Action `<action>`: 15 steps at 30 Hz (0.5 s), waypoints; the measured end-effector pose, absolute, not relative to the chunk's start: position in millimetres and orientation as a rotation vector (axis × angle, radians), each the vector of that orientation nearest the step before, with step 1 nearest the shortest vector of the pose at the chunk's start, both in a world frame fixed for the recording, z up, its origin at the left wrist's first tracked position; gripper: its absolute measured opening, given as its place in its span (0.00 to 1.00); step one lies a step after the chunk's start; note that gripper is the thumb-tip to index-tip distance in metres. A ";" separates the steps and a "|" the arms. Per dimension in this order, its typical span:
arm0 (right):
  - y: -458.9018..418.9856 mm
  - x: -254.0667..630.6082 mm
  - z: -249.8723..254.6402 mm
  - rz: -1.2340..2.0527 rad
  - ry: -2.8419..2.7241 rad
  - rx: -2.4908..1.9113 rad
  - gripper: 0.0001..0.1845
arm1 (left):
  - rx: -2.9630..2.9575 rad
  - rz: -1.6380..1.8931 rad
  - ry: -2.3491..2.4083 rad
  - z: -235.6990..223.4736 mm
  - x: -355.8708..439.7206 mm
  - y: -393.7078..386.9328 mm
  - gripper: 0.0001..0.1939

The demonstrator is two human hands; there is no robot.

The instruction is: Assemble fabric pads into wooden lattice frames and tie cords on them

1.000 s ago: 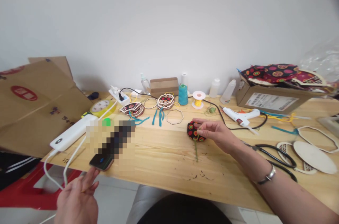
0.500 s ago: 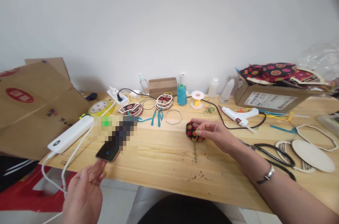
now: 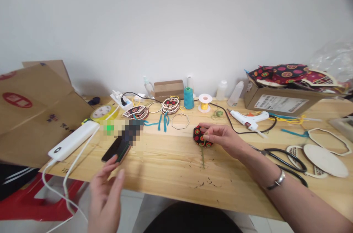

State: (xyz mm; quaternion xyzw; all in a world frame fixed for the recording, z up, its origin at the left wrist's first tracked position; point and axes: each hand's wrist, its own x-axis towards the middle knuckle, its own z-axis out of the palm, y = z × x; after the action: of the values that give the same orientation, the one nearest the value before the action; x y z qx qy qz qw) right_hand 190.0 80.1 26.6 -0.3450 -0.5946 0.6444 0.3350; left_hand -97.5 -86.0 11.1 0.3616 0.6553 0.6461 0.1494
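A dark smartphone (image 3: 112, 149), partly pixelated, lies at the left of the wooden table. My left hand (image 3: 106, 196) is at its near end, fingers apart, the fingertips at or just over its edge. Toward the middle, my right hand (image 3: 220, 137) pinches a thin green cord (image 3: 203, 156) at a small black fabric piece (image 3: 198, 138) with red and orange round motifs. The cord's loose end trails on the wood toward me. My right fingers cover part of the fabric piece.
Scissors (image 3: 286, 159) and pale wooden discs (image 3: 325, 160) lie beyond my right forearm. A white glue gun (image 3: 249, 118) with a black cable is behind. Teal thread (image 3: 189, 99) and yellow cord (image 3: 204, 106) stand on spools. A white power bank (image 3: 74, 141) trails cables over the table's edge.
My left hand has moved right and turned, its fingers now spread at the phone's near end. The phone now lies flatter on the table. My right hand keeps its place.
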 end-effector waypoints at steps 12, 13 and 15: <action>79.4 188.4 26.8 1.676 -1.524 -0.910 0.13 | 0.495 2.128 0.945 90.4 17.9 28.6 0.08; 79.2 188.4 26.9 1.679 -1.527 -0.908 0.14 | 0.377 1.990 0.791 103.0 32.3 36.6 0.03; 78.9 188.6 27.0 1.677 -1.551 -0.889 0.15 | 0.263 1.721 0.511 127.7 64.4 52.1 0.12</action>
State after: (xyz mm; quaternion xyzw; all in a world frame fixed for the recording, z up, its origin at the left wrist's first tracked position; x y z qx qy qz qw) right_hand 188.6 78.9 27.0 -0.3414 -0.5955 0.6438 0.3382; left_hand 64.4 52.1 127.7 0.1144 0.2218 0.7473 0.6158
